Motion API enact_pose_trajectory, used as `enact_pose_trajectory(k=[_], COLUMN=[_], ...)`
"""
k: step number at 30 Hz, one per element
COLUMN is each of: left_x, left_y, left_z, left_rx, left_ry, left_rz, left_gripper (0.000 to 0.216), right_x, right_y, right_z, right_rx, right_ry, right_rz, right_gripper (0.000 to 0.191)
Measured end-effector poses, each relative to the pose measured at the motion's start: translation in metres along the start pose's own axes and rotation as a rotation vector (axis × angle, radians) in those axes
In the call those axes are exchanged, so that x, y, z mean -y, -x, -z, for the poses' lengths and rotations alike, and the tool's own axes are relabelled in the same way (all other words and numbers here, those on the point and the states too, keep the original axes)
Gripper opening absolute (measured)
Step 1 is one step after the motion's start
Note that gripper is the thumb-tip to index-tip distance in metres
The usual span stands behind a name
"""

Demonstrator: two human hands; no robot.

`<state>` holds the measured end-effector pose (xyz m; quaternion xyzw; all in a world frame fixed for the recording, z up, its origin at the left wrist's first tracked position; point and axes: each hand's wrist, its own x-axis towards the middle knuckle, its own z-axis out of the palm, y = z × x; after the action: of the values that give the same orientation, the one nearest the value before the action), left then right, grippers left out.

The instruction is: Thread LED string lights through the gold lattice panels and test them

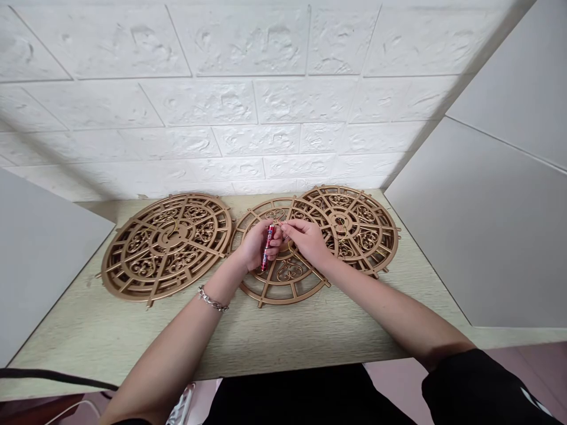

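Note:
My left hand (257,245) is closed around a small red tube (267,248), held upright over the middle gold openwork disc (283,283). My right hand (308,239) pinches at the top end of the tube, fingers pressed together; what it grips there is too small to make out. A silver bracelet (212,301) sits on my left wrist. Both hands hover above the centre of the middle disc.
Two more gold filigree discs lie on the pale wooden table (310,336): one at the left (166,245), one at the right (354,224) overlapping the middle disc. A white brick wall stands behind. Grey panels close in both sides. A black cable (53,375) runs along the table's front left edge.

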<state>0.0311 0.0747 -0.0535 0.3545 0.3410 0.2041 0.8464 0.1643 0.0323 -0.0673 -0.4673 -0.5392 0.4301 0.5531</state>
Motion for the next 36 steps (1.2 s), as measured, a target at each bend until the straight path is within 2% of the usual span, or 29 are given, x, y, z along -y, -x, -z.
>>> enact_pose_trajectory(k=[5,10,19,36], left_x=[0.0032,0.0014,-0.0026,-0.0040], left_y=[-0.0022,-0.0012,0.0007,0.0008], left_z=[0.0008,0.0030,0.0012,0.0016], left_rx=[0.012,0.054,0.033,0.043], left_ry=[-0.030,-0.057,-0.078,-0.027], left_rz=[-0.039,0.014,0.143,0.194], left_gripper=[0.031,0.041,0.047,0.046], right_x=[0.0018,0.0013,-0.0031,-0.0064], right_y=[0.0008,0.0019,0.0020,0.0011], right_z=[0.0002,-0.0006,-0.0029,-0.0036], right_rx=[0.002,-0.014,-0.050,-0.029], right_ry=[0.032,0.066,0.158,0.148], right_rz=[0.010,0.030,0.053,0.070], right_gripper=[0.019,0.017,0.016,0.015])
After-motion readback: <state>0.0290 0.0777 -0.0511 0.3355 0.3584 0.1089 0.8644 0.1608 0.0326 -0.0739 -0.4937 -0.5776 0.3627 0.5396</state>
